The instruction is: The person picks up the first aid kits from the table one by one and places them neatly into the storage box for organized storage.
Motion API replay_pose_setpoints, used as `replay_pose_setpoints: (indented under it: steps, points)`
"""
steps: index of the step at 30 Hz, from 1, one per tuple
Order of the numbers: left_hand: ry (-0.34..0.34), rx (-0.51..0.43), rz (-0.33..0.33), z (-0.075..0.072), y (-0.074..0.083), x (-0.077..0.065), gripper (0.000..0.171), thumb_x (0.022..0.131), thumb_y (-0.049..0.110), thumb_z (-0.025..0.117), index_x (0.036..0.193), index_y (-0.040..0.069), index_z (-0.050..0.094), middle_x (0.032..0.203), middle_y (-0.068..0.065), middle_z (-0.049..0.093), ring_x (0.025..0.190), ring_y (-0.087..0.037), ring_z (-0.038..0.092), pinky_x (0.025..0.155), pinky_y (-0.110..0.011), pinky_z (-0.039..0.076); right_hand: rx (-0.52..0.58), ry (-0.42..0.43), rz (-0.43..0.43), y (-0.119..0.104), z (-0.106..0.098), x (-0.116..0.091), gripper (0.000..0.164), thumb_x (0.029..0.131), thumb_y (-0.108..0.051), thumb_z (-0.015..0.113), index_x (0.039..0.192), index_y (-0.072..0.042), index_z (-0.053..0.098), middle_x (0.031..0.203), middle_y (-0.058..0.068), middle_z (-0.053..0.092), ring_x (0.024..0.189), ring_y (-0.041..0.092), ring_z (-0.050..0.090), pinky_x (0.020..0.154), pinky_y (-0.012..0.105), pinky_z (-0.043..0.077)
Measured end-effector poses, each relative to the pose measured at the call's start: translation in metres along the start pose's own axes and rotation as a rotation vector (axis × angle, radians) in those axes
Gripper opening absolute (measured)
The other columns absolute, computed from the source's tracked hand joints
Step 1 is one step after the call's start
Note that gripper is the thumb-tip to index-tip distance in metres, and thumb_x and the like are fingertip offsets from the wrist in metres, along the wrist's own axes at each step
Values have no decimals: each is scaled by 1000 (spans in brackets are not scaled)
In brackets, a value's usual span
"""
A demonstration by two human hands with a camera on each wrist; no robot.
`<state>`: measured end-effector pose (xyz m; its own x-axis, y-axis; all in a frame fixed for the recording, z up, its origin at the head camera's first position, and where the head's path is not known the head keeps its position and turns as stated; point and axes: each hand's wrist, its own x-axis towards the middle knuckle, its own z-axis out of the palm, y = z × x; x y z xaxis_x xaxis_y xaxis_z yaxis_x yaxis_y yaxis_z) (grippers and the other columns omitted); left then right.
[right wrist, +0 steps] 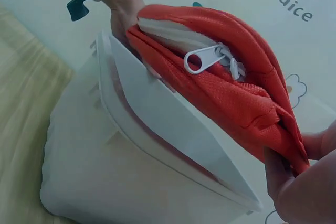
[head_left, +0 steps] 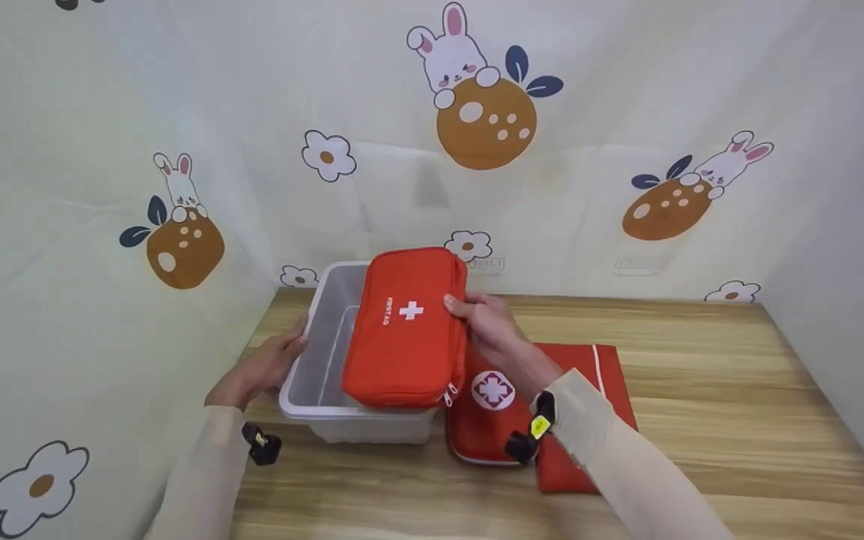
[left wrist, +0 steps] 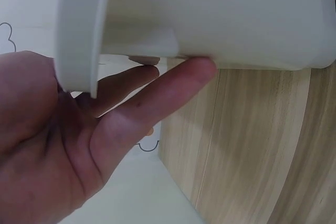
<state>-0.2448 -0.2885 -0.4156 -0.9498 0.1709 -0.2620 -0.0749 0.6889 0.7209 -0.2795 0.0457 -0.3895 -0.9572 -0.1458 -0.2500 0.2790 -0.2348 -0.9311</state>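
Note:
A red first-aid bag [head_left: 409,352] with a white cross is tilted above the white plastic bin [head_left: 361,411], covering its right part. My right hand [head_left: 493,324] pinches the bag's right edge, thumb on top. In the right wrist view, the bag's side [right wrist: 210,95] shows a white zipper with large pulls. My left hand [head_left: 271,361] holds the bin's left rim. Seen from the left wrist, the rim [left wrist: 81,30] sits between the thumb side and fingers of that hand, and the fingers [left wrist: 157,95] touch the outer wall.
Right of the bin, a red case [head_left: 469,439] with a round white cross badge lies on the wooden table [head_left: 717,420]. Beside it, partly under the right forearm, is a flat red pouch [head_left: 616,375] with a white stripe. Printed curtains [head_left: 582,195] enclose the table's back and sides.

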Motion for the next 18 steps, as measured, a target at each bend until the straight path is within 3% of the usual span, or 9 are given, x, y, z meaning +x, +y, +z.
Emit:
replay_pose_setpoints:
  steps: [4, 10, 18]
  points:
    - [-2, -4, -8, -1, 0, 1, 61, 109, 41, 32, 160, 13, 14, 135, -29, 57, 113, -35, 65, 90, -48, 58, -21, 29, -26, 6, 13, 7, 30, 97, -11, 65, 122, 6, 63, 95, 9, 73, 79, 13, 69, 76, 27, 60]
    - [27, 23, 31, 1, 1, 1, 58, 110, 37, 32, 159, 9, 17, 136, -30, 56, 114, -36, 65, 96, -48, 55, -130, 74, 18, 9, 26, 10, 43, 96, -16, 67, 134, 1, 54, 117, 17, 70, 94, 21, 71, 92, 36, 59]
    - [18, 17, 8, 1, 1, 2, 61, 109, 41, 33, 160, 12, 15, 142, -30, 51, 117, -39, 63, 94, -51, 57, -211, 53, 4, 12, 45, 15, 49, 96, -16, 68, 139, 1, 51, 119, 18, 70, 97, 23, 72, 90, 36, 60]
